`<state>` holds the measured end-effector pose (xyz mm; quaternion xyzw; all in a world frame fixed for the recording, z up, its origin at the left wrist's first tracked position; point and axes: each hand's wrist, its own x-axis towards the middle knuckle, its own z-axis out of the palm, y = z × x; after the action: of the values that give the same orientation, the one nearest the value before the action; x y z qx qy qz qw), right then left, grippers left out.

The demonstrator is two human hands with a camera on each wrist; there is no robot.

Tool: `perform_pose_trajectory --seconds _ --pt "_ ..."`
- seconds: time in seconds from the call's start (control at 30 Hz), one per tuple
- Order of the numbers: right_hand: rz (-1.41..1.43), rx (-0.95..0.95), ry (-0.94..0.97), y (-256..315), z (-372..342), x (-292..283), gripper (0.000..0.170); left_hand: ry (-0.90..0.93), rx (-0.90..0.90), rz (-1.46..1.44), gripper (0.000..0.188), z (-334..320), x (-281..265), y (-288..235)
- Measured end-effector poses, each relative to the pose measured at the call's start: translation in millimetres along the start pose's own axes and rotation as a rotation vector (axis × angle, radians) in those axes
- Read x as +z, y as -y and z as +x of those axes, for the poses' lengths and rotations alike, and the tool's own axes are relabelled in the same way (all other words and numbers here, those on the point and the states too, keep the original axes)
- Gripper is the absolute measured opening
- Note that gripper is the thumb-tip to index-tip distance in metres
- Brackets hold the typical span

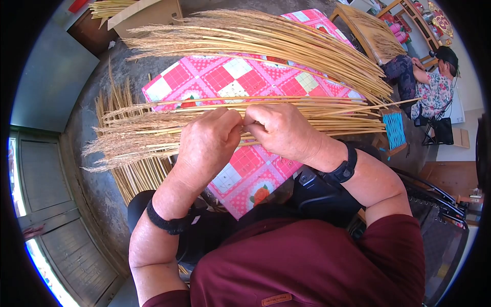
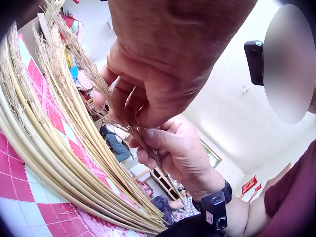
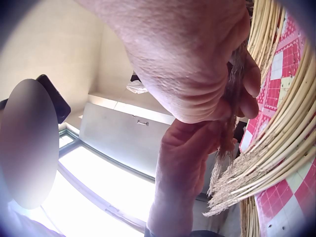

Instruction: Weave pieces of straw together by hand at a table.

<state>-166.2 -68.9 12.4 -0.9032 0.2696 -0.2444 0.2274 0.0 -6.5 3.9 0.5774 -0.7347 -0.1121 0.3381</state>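
Both hands meet close together over a spread of dry grass stalks (image 1: 337, 115). My left hand (image 1: 207, 140) pinches a feathery grass stem (image 2: 89, 64) between thumb and fingers, its plume reaching past the hand in the left wrist view. Right beside it, my right hand (image 1: 284, 128) grips the same stem, thumb tip almost against the left fingers. In the right wrist view, wispy plume (image 3: 217, 170) hangs below the two hands. From the head view the pinched part is mostly hidden by the knuckles.
A second, larger heap of stalks (image 1: 286, 43) lies across the far side of the pink checked cloth (image 1: 230, 176). More stalks (image 1: 146, 179) stand at lower left. A stool with blue webbing (image 1: 394, 129) is on the right, near another seated person (image 1: 437, 94).
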Motion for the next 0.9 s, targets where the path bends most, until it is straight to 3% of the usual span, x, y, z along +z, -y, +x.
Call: perform_pose_trajectory --seconds 0.13,0.27,0.4,0.47,0.53,0.63,0.73,0.9 --pt "0.018 0.004 -0.029 -1.0 3.4 0.6 0.009 -0.107 0.033 0.079 0.009 1.1 5.8 -3.3" --pt "0.033 0.076 0.041 -0.4 1.6 -3.8 0.006 -0.134 -0.112 0.232 0.007 8.5 -9.6 14.6" --pt "0.06 0.143 0.004 0.5 2.1 -10.9 0.006 -0.259 -0.264 0.124 0.006 12.3 -47.0 43.3" --pt "0.069 0.2 0.009 2.5 1.8 -18.2 0.005 -0.261 -0.418 -0.072 0.008 12.8 -66.0 46.1" --pt "0.084 0.236 0.019 3.0 2.7 -25.9 0.006 -0.304 -0.454 -0.342 0.011 11.7 -75.2 52.3" --pt "0.167 0.319 0.004 6.0 2.5 -34.3 0.006 -0.272 -0.446 -0.592 0.013 8.0 -83.2 62.5" --pt "0.175 0.347 -0.033 4.3 1.3 -38.3 0.005 -0.179 -0.404 -0.616 0.014 4.7 -82.2 65.9" --pt "0.162 0.362 -0.054 3.1 1.5 -43.1 0.005 0.023 -0.307 -0.411 0.017 3.4 -77.2 47.2"
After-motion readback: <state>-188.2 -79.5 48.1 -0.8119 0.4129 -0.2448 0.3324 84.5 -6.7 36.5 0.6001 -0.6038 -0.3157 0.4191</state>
